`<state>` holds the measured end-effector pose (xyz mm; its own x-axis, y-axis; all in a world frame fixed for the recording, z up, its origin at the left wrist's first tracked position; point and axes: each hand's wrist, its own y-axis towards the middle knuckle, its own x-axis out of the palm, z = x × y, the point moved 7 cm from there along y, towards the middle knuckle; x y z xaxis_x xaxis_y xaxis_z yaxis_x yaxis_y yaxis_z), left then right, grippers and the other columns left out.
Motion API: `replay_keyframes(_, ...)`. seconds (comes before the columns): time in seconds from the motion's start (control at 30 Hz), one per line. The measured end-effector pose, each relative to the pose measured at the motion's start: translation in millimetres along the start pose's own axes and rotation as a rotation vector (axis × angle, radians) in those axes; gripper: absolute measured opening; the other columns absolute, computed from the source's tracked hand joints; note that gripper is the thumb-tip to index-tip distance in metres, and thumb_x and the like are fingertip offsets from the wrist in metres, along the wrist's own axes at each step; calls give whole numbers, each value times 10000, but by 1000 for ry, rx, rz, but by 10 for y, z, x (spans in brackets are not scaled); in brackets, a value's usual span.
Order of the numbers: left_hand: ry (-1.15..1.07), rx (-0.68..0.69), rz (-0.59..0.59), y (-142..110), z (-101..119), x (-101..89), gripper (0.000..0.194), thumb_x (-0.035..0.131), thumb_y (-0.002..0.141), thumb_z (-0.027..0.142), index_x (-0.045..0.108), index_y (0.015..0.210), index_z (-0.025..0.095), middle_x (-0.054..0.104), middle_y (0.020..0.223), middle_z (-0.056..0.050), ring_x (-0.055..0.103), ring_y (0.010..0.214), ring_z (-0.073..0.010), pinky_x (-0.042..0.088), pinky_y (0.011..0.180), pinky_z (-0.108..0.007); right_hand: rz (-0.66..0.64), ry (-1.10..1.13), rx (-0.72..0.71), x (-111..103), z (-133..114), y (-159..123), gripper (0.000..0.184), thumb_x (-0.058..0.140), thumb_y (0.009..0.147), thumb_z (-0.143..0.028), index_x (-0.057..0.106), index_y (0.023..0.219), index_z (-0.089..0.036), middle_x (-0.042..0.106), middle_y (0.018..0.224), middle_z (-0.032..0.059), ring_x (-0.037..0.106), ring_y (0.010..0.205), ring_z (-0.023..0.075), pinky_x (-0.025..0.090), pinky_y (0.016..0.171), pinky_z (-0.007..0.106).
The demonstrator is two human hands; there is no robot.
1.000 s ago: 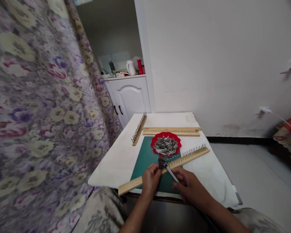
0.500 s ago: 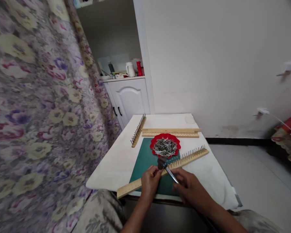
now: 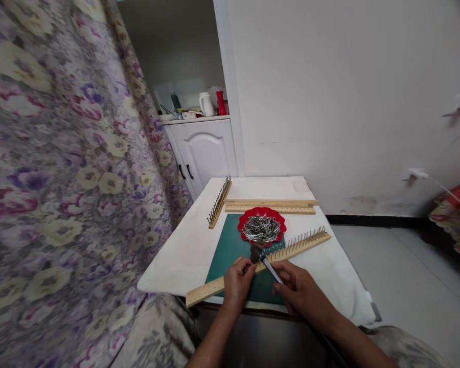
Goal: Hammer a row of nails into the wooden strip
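A long wooden strip (image 3: pixel 297 246) lies slantwise across a green cutting mat (image 3: pixel 230 248) on a white table (image 3: pixel 182 255); a row of nails stands in its right half. My left hand (image 3: pixel 238 282) rests on the strip, fingers pinched at a spot next to the last nail; what they pinch is too small to see. My right hand (image 3: pixel 297 290) grips the handle of a small hammer (image 3: pixel 263 260), whose head hangs just above the strip beside my left fingers. A red scalloped dish (image 3: pixel 243 221) full of loose nails sits just behind.
A short nailed strip (image 3: pixel 219 202) lies at the table's far left, two bare strips (image 3: pixel 270 206) along its back. A flowered curtain (image 3: pixel 61 168) hangs close on the left. A white cabinet (image 3: pixel 205 153) stands behind, a wall to the right.
The hammer head has shifted slightly over the strip near my left fingers. Both hands stay in the same place. The view has moved a little.
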<state>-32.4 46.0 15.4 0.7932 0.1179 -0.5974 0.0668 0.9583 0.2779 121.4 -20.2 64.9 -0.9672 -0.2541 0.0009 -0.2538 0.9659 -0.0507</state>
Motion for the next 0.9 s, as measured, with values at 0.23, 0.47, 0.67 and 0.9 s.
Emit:
replay_keyframes(0.23, -32, 1, 8, 3, -33, 16, 212, 520, 787, 290, 587, 632, 163, 466, 608, 33, 458, 569, -104, 290, 538, -204, -12, -33, -19, 30, 32, 13, 343, 504, 767, -151, 561, 1098, -223, 592, 639, -68, 413, 313, 43, 353, 316, 159)
replay_keyframes(0.47, -1, 1, -2, 6, 17, -2, 233, 520, 785, 281, 554, 591, 158, 463, 594, 34, 455, 563, -101, 289, 542, -204, -1, -59, -32, 18, 50, 6, 342, 497, 784, -152, 563, 1112, -224, 578, 620, -67, 437, 317, 51, 348, 314, 154)
replay_keyframes(0.67, -2, 7, 6, 10, -14, 10, 226, 503, 798, 273, 571, 615, 160, 471, 605, 32, 447, 562, -101, 284, 541, -205, -11, -78, -15, 11, 56, 22, 351, 503, 771, -158, 561, 1112, -217, 625, 656, -53, 447, 304, 53, 346, 309, 160)
replay_keyframes(0.9, 4, 10, 12, 1, 4, -14, 239, 506, 799, 285, 586, 612, 161, 469, 586, 32, 444, 548, -105, 283, 532, -210, -23, -49, 6, 41, 52, 13, 338, 512, 768, -174, 561, 1099, -223, 611, 647, -61, 447, 303, 55, 335, 308, 162)
